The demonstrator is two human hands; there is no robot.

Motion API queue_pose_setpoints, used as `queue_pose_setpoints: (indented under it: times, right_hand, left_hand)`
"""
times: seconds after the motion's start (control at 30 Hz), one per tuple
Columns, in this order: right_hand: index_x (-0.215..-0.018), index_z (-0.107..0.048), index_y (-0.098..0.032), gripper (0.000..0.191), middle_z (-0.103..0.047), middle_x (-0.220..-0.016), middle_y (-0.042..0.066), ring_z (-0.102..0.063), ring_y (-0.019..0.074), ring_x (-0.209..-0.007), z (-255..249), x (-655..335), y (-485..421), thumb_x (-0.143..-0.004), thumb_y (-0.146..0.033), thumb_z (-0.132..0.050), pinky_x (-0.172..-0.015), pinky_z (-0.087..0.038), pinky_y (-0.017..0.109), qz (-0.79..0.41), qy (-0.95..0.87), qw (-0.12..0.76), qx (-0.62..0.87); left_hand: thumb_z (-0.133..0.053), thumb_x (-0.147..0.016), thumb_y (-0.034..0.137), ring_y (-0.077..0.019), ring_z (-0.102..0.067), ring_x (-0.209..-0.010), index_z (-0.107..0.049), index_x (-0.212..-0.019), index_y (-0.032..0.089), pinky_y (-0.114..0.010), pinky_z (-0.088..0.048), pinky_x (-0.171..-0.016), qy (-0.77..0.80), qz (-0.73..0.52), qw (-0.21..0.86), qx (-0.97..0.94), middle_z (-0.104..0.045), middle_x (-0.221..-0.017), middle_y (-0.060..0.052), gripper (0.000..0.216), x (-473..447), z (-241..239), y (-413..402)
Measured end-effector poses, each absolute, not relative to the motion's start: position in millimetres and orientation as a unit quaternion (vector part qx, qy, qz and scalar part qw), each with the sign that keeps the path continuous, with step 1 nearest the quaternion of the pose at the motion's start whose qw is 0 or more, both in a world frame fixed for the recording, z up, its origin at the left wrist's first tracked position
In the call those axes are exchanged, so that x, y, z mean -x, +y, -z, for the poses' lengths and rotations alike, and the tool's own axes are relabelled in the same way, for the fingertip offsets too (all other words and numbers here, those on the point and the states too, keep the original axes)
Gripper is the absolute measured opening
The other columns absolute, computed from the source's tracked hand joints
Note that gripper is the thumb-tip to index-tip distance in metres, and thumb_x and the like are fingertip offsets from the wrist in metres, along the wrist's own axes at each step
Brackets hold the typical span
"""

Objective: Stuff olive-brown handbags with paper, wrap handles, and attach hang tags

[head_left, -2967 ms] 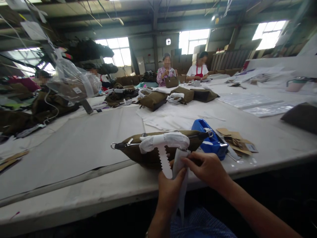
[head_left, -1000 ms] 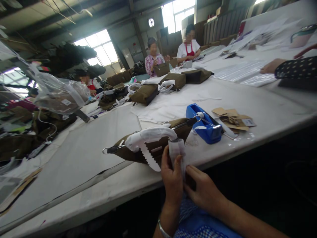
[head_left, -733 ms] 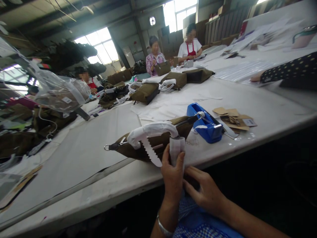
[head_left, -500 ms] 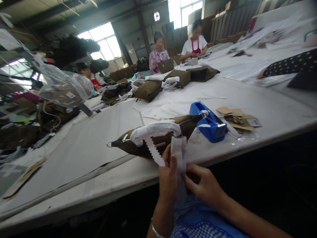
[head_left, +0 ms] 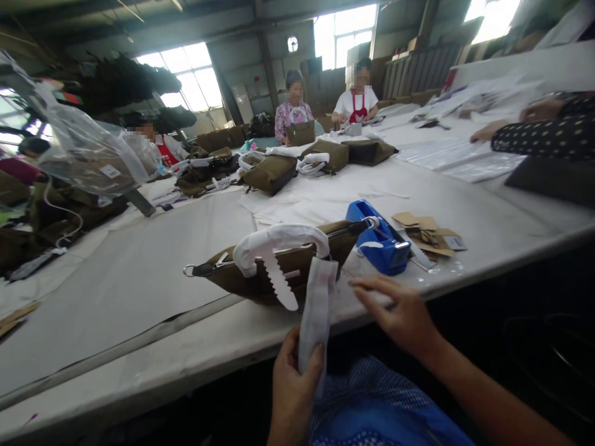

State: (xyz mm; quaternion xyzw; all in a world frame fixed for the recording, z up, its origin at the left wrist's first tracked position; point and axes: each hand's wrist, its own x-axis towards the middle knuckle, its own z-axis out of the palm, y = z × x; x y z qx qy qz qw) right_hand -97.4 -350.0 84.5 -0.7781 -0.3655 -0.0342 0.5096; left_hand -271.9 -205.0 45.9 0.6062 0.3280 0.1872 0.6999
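A dark olive handbag (head_left: 227, 277) lies on the table near its front edge, its zip along the top. One of its handles (head_left: 290, 234) arches up, wrapped in white. A notched white strip (head_left: 277, 282) hangs down from that handle. My left hand (head_left: 297, 378) is closed around the lower part of a white-wrapped strap (head_left: 316, 297) that runs from the bag down past the table edge. To the right, my right hand (head_left: 404, 313) is apart from the strap, fingers stretched toward the blue tape dispenser (head_left: 390, 254), holding nothing that I can see.
Brown cardboard tags (head_left: 430, 232) lie right of the dispenser. Several olive bags (head_left: 272, 172) with white-wrapped handles lie farther back. A clear plastic bag (head_left: 93, 161) hangs at left. Co-workers sit across the table; another person's dotted sleeves (head_left: 543, 136) reach in at right.
My right hand has let go of the white-wrapped strap and moved right and up toward the dispenser. My left hand has slid lower on the strap. The view has turned slightly.
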Motion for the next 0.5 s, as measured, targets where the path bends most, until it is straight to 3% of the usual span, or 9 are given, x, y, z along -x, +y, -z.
queue_pose_setpoints:
  times: [0.1, 0.13, 0.2, 0.3, 0.37, 0.5]
  right_hand:
    - [-0.11, -0.076, -0.02, 0.032, -0.069, -0.13, 0.012, -0.058, 0.0325, -0.13, -88.8, 29.2, -370.2, -0.093, -0.043, -0.061, -0.119, -0.038, 0.049, 0.218, -0.249, 0.45, 0.83]
    - [-0.103, -0.078, -0.02, 0.03, -0.065, -0.138, 0.013, -0.052, 0.0358, -0.137, -87.9, 7.8, -375.1, -0.089, -0.043, -0.064, -0.122, -0.032, 0.052, 0.207, -0.216, 0.448, 0.842]
    - [-0.083, -0.079, -0.02, 0.024, -0.068, -0.134, 0.014, -0.049, 0.0401, -0.14, -83.6, -26.2, -380.6, -0.081, -0.043, -0.071, -0.124, -0.026, 0.056, 0.112, -0.149, 0.496, 0.848]
    - [-0.073, -0.079, -0.021, 0.029, -0.077, -0.117, 0.014, -0.063, 0.0392, -0.126, -76.2, -48.7, -380.6, -0.076, -0.049, -0.074, -0.115, -0.042, 0.055, 0.018, -0.12, 0.555, 0.823]
    - [-0.078, -0.08, -0.021, 0.033, -0.076, -0.12, 0.013, -0.067, 0.0354, -0.12, -74.8, -47.9, -379.3, -0.076, -0.054, -0.073, -0.104, -0.053, 0.049, 0.003, -0.123, 0.587, 0.8]
    - [-0.082, -0.081, -0.022, 0.031, -0.069, -0.136, 0.009, -0.062, 0.0317, -0.128, -80.9, -29.3, -382.8, -0.069, -0.05, -0.082, -0.103, -0.053, 0.041, 0.014, -0.099, 0.666, 0.739]
  left_hand:
    - [-0.085, -0.073, 0.05, -0.0326, -0.07, -0.112, -0.071, -0.12, 0.015, -0.039, -0.053, -0.1, 0.328, -0.18, 0.701, -0.607, -0.076, -0.118, -0.013, 0.06, 268.2, -41.1, -203.1]
    - [-0.085, -0.073, 0.051, -0.0328, -0.07, -0.112, -0.071, -0.12, 0.015, -0.04, -0.053, -0.1, 0.323, -0.176, 0.703, -0.608, -0.076, -0.118, -0.014, 0.061, 267.2, -39.6, -203.6]
    - [-0.083, -0.075, 0.052, -0.0331, -0.07, -0.112, -0.07, -0.121, 0.014, -0.04, -0.052, -0.101, 0.315, -0.173, 0.708, -0.608, -0.076, -0.118, -0.015, 0.06, 265.4, -37.9, -205.5]
    - [-0.082, -0.075, 0.052, -0.0332, -0.07, -0.11, -0.071, -0.118, 0.014, -0.04, -0.052, -0.1, 0.322, -0.187, 0.712, -0.595, -0.076, -0.115, -0.014, 0.059, 263.6, -38.5, -208.4]
    - [-0.083, -0.074, 0.053, -0.0328, -0.07, -0.109, -0.071, -0.116, 0.015, -0.039, -0.051, -0.1, 0.326, -0.195, 0.712, -0.591, -0.077, -0.112, -0.013, 0.058, 262.9, -39.9, -208.9]
    - [-0.083, -0.074, 0.054, -0.0324, -0.07, -0.108, -0.071, -0.117, 0.015, -0.038, -0.051, -0.099, 0.328, -0.189, 0.709, -0.595, -0.077, -0.113, -0.012, 0.06, 261.9, -40.4, -207.0]
